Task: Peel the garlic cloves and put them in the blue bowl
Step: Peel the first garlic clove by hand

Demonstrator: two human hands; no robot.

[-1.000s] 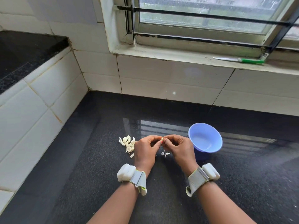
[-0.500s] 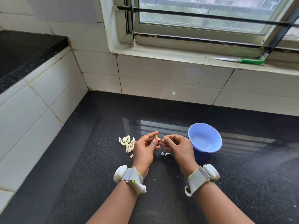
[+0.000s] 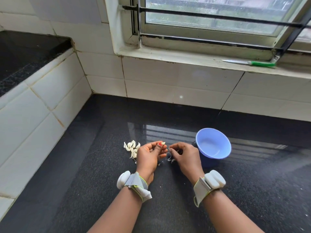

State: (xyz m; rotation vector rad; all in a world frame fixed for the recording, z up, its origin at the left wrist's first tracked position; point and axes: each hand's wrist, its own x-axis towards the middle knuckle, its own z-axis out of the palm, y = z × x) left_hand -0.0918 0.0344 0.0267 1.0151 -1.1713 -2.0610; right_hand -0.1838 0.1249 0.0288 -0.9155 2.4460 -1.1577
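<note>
The left hand [image 3: 150, 155] is turned palm up with fingers curled, pinching a garlic clove [image 3: 162, 143] between thumb and fingertips. The right hand [image 3: 184, 156] hovers just beside it, fingers curled and pinched on a thin strip of skin [image 3: 168, 149] that hangs from them. A second ago both hands met on the clove; now they have drawn apart, the left has rolled palm up and the clove sits with it alone. Below the gap between the hands, loose peel scraps [image 3: 170, 159] lie on the dark bench [image 3: 104, 165]. A pile of unpeeled cloves [image 3: 131, 147] lies on the bench just left of the left hand, partly hidden behind it. The blue bowl [image 3: 213, 143] stands just right of the right hand, its near wall partly covered by that hand; no cloves show inside. On the window sill [image 3: 185, 60], well apart, lies a green-handled knife [image 3: 249, 62].
</note>
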